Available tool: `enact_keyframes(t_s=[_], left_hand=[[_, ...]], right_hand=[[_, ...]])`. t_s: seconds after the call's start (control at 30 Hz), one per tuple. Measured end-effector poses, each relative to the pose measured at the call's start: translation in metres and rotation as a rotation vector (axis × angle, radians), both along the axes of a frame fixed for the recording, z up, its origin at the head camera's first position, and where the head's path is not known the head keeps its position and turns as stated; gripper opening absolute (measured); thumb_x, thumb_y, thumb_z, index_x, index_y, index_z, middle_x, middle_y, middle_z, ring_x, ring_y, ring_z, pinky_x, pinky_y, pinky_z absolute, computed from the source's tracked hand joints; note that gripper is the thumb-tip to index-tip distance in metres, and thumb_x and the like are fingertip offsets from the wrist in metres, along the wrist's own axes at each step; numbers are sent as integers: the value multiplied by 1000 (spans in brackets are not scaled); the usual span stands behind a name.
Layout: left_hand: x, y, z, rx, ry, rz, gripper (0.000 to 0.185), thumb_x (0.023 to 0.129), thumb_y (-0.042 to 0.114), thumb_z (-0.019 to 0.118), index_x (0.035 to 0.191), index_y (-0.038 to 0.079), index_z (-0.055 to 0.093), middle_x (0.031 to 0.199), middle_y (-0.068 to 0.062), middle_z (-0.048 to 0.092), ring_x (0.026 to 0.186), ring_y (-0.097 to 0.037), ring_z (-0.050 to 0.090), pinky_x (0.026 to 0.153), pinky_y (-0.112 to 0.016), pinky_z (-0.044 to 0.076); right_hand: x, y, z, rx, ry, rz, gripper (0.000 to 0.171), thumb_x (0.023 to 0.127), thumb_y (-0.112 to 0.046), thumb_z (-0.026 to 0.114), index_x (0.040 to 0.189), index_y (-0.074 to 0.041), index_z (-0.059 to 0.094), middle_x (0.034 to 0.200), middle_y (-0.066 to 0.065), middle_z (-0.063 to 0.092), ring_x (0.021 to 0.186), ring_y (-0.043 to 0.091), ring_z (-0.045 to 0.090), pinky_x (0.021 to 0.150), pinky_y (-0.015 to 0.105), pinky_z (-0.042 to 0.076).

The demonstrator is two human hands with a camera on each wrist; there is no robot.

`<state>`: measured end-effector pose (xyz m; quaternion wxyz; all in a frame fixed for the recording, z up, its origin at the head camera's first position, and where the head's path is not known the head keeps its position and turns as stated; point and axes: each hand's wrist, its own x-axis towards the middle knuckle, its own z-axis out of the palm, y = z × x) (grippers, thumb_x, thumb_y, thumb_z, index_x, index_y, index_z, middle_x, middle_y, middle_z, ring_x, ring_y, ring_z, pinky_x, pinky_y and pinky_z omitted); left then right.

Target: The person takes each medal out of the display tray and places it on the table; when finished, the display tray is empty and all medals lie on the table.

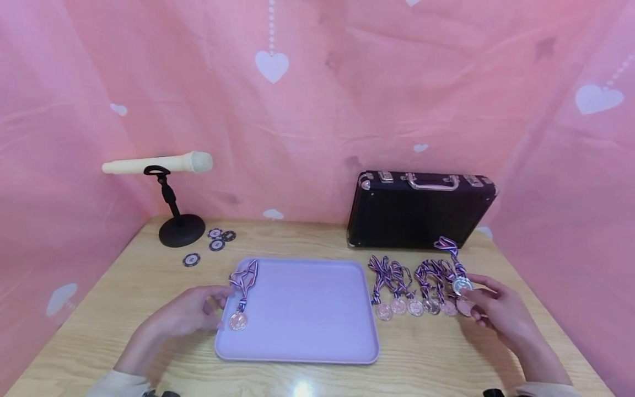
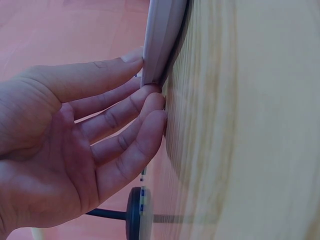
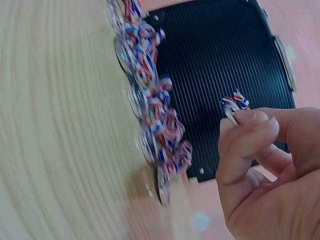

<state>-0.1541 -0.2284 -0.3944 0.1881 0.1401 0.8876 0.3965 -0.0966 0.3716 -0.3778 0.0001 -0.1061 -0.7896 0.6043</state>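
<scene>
The tray point(image 1: 302, 314) lies at the centre of the table point(image 1: 426, 364), with one medal point(image 1: 238, 321) on its left part. A row of medals point(image 1: 414, 300) lies right of the tray, before the case point(image 1: 421, 212). The microphone stand point(image 1: 181, 229) stands at rear left, chips point(image 1: 213, 245) just beside it.

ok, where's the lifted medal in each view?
Head: medal at right, pinched by right hand, above the medal row.
Left wrist: not in view.
Right wrist: medal at the fingertips, right of centre.
Shared landmark: black case, also behind the medal.
</scene>
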Motion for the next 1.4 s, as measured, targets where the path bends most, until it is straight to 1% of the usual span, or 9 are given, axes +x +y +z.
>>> enact_keyframes(t_s=[0.3, 0.53, 0.77, 0.83, 0.9, 0.97, 1.03, 1.13, 1.4], left_hand=[[0, -1, -1, 21, 3, -32, 65, 84, 3, 83, 145, 5, 62, 114, -10, 65, 84, -21, 61, 65, -28, 53], [-1, -4, -1, 53, 18, -53, 66, 84, 4, 82, 146, 2, 60, 112, -11, 65, 84, -21, 63, 65, -29, 54], [-1, -5, -2, 49, 9, -50, 65, 85, 5, 82, 146, 3, 60, 113, -11, 65, 85, -21, 63, 67, -29, 55], [-1, -4, -3, 44, 10, -49, 65, 85, 5, 83, 146, 3, 60, 113, -11, 65, 85, -21, 63, 67, -29, 54], [-1, -4, -3, 45, 15, -53, 65, 85, 5, 83, 146, 3, 60, 113, -11, 65, 84, -21, 63, 66, -28, 54], [0, -4, -4, 51, 9, -50, 65, 85, 5, 83, 146, 3, 60, 112, -11, 65, 84, -22, 63, 66, -28, 54], [0, -4, -4, 53, 6, -48, 65, 85, 5, 83, 146, 3, 60, 112, -11, 64, 83, -22, 63, 66, -28, 54], [0, -4, -4, 59, 8, -48, 66, 85, 5, 83, 146, 2, 60, 112, -12, 64, 83, -22, 62, 65, -28, 54], [0, -4, -3, 52, 8, -42, 66, 84, 5, 84, 146, 2, 60, 112, -11, 64, 85, -22, 62, 66, -28, 54]], right_hand=[[7, 25, -5, 6, -38, -28, 41, 103, -9, 65, 102, -50, 67, 77, -9, 70, 56, 5, 54, 48, 21, 46], [9, 36, -8, 100, -106, -33, 39, 104, -16, 66, 101, -54, 62, 75, -8, 65, 57, 5, 56, 48, 22, 47], [12, 46, -13, 125, -134, -44, 40, 103, -12, 65, 98, -52, 61, 69, -6, 61, 57, 5, 55, 50, 23, 49], [14, 48, -14, 138, -147, -49, 32, 103, -13, 66, 106, -44, 67, 68, -6, 61, 57, 5, 55, 50, 24, 49], [15, 50, -15, 171, -159, -48, 24, 103, -14, 66, 125, -23, 70, 68, -5, 60, 57, 6, 55, 50, 24, 49], [15, 50, -16, 211, -170, -48, 42, 103, -15, 65, 142, 1, 58, 69, -6, 60, 58, 6, 54, 51, 25, 50], [14, 49, -15, 254, -179, -42, 62, 104, -15, 63, 152, 14, 37, 69, -6, 59, 58, 6, 54, 52, 25, 50], [13, 49, -15, 287, -190, -40, 65, 105, -15, 61, 155, 15, 31, 70, -6, 59, 59, 6, 54, 53, 26, 51], [8, 48, -17, 370, -209, -38, 61, 106, -18, 60, 153, 15, 38, 69, -4, 60, 57, 8, 54, 52, 28, 52]])
